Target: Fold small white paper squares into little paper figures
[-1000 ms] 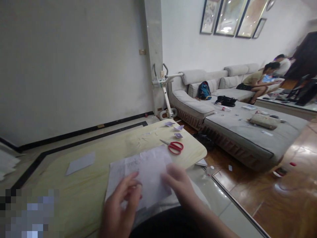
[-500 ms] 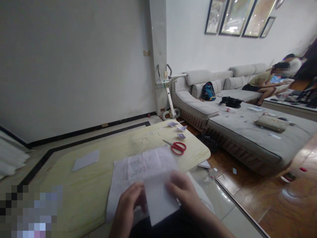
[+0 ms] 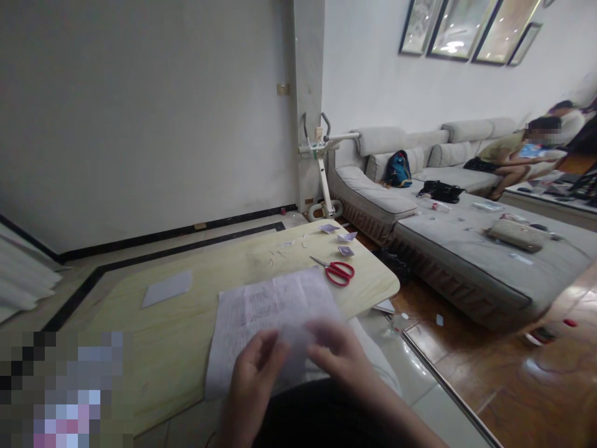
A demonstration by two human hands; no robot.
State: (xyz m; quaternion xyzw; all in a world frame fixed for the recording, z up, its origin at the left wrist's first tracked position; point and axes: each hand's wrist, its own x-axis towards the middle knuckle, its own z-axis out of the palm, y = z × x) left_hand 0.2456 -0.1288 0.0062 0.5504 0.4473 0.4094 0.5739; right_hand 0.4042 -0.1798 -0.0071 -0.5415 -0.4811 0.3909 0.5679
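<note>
Between my two hands is a small piece of white paper [image 3: 295, 358], blurred by motion and seen in a smaller outline. My left hand [image 3: 259, 364] pinches its left side with thumb and fingers. On the other side my right hand [image 3: 333, 348], smeared by movement, has its fingers closed at the paper's right edge. Beneath them a large printed sheet [image 3: 270, 305] lies spread near the table's front edge. Red-handled scissors [image 3: 338, 272] rest just beyond its right corner. Several small folded paper pieces [image 3: 346, 237] stand at the table's far right end.
On the left of the pale yellow table [image 3: 153, 348] lies a flat stack of paper [image 3: 168, 289]. Thin paper scraps [image 3: 280, 252] are scattered toward the back. A grey sofa [image 3: 466, 249] with bags stands to the right, where a person [image 3: 504, 152] sits.
The paper in my hands was held out as a larger flat sheet and now shows smaller between them. My hands have drawn closer together. The view has shifted slightly.
</note>
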